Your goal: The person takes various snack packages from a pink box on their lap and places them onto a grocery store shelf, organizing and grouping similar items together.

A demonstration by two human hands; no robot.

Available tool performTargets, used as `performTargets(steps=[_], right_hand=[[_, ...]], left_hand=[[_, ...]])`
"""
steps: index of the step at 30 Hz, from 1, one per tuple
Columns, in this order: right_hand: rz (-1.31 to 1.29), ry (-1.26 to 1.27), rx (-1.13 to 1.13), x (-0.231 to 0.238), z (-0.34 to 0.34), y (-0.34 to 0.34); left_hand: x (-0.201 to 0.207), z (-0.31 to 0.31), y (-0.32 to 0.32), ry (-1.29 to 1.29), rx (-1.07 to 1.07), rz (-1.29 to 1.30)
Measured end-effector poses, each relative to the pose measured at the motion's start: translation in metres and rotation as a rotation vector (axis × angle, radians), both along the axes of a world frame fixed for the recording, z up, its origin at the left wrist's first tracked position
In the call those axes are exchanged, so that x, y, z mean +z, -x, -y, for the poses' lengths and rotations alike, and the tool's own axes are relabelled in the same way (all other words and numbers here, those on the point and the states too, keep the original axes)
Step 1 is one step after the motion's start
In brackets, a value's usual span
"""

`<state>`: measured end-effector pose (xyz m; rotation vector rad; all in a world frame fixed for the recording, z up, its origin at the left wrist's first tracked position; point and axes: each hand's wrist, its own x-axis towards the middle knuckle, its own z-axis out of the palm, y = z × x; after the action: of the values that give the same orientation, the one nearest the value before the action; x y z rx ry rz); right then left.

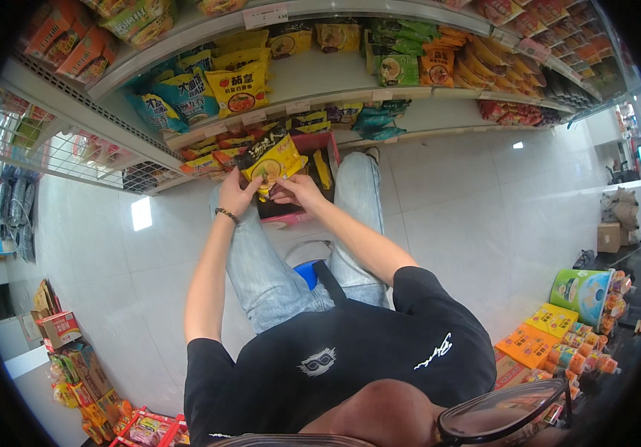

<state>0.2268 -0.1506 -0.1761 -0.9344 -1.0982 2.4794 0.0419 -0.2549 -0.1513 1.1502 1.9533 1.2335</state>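
A yellow and black packet of instant noodles point(279, 158) is held up in front of the lower shelf. My left hand point(237, 197) grips its left lower side, with the thumb on the front. The fingers of my right hand point(303, 192) pinch its lower edge. Below the packet, a red-pink cardboard box point(288, 220) stands on the floor between my legs. Inside it, another yellow packet point(322, 170) shows along the right side; my hands hide part of the interior.
Shelves ahead carry yellow packets point(237, 91), blue packets point(190, 97), green packets point(399, 69) and orange packets point(438, 64). A wire rack point(67, 160) stands at the left. Under me is a blue seat point(305, 274). Cups and a green tub point(579, 294) are stacked behind right.
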Motion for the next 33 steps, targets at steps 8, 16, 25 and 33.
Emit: performTargets(steps=[8, 16, 25, 33], right_hand=[[-0.069, -0.087, -0.174, -0.017, -0.013, 0.003], [-0.229, -0.257, -0.493, -0.02, -0.112, 0.031], [-0.228, -0.176, -0.545, 0.003, -0.229, 0.092], [0.27, -0.112, -0.304, -0.049, -0.34, 0.113]], left_hand=[[0.012, -0.001, -0.009, -0.123, 0.066, 0.071], [0.024, 0.026, -0.007, 0.527, 0.154, -0.706], [0.032, -0.013, -0.015, 0.705, 0.205, -0.711], [0.026, -0.033, -0.008, 0.648, 0.198, -0.628]])
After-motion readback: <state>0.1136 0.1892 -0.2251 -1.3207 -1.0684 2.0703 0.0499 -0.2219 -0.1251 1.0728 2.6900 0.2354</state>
